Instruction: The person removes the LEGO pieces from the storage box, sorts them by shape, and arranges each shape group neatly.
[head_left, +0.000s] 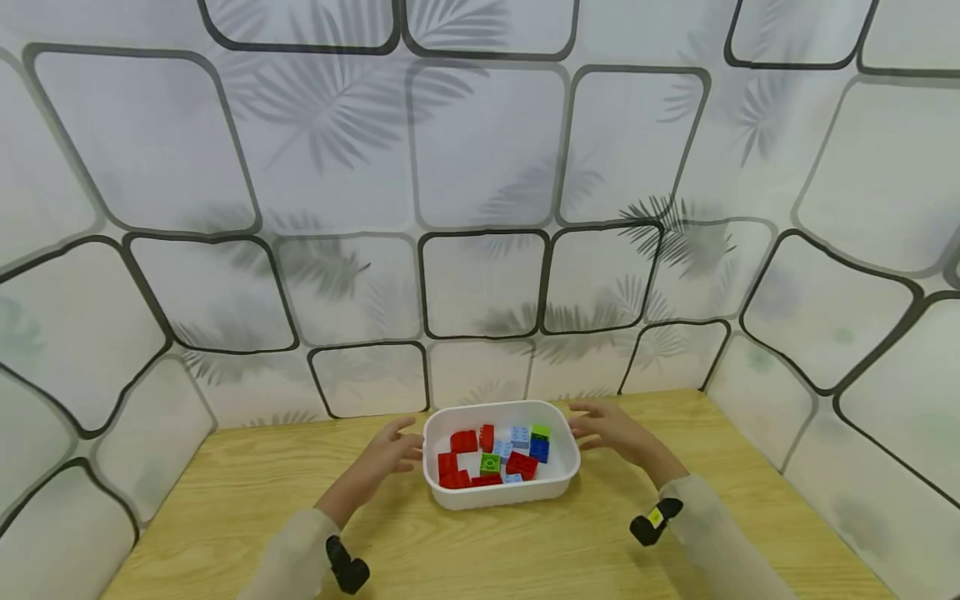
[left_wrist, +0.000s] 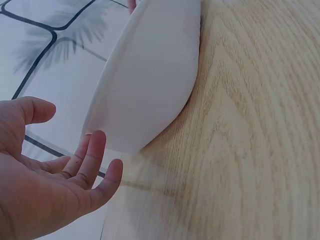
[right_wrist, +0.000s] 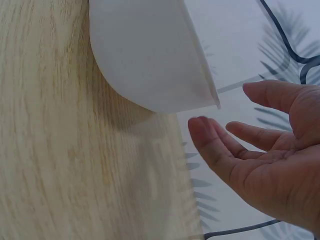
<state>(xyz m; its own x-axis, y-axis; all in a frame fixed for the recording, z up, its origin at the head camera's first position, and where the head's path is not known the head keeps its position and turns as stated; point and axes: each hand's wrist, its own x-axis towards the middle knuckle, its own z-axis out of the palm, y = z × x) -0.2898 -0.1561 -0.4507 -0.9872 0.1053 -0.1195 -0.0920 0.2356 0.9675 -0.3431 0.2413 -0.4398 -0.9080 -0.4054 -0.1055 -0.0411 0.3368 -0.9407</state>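
Observation:
A white plastic tub (head_left: 501, 498) stands on the wooden table, with red, blue, light blue and green toy bricks (head_left: 522, 465) lying loose inside. At its left end is my left hand (head_left: 386, 457), fingers relaxed and slightly bent, fingertips right at the wall. My right hand (head_left: 611, 429) is at the opposite end, fingers spread loosely beside the rim. In the left wrist view the tub's outer wall (left_wrist: 145, 75) rises just past the fingertips. The right wrist view shows the right hand (right_wrist: 270, 155) with its palm turned toward the tub, nothing between thumb and fingers.
The pale wooden table (head_left: 480, 558) reaches back to a curtain-like wall (head_left: 480, 283) with dark outlines and leaf prints, which also encloses both sides. Black straps with small devices (head_left: 347, 567) sit on both sleeved wrists.

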